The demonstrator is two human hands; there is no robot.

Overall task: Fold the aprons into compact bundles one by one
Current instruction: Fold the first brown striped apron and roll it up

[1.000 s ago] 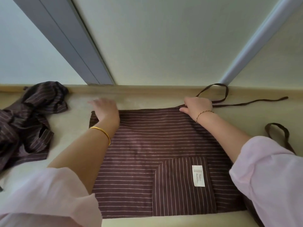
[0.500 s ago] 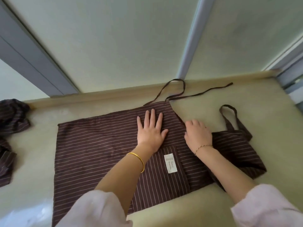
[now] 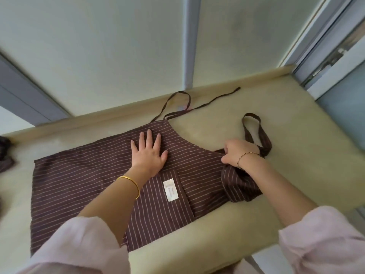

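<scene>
A brown apron with thin white stripes [image 3: 83,180] lies spread flat on the pale table [image 3: 296,175], its pocket and white label [image 3: 170,189] facing up. My left hand [image 3: 149,155] presses flat on the cloth near the middle, fingers spread. My right hand [image 3: 238,153] grips the bunched bib end of the apron at the right, and the cloth there is lifted and crumpled. The neck loop [image 3: 256,133] lies just beyond that hand. The thin waist ties [image 3: 189,107] trail toward the far edge.
A second dark striped apron [image 3: 5,155] lies crumpled at the far left edge of the view. A raised wooden lip [image 3: 98,119] runs along the table's back, against the wall panels. A window frame [image 3: 324,62] stands at the right.
My right hand moved right from the apron's middle to the bib end and closed on the cloth, lifting it. My left hand stayed flat on the apron. The view swung further right.
</scene>
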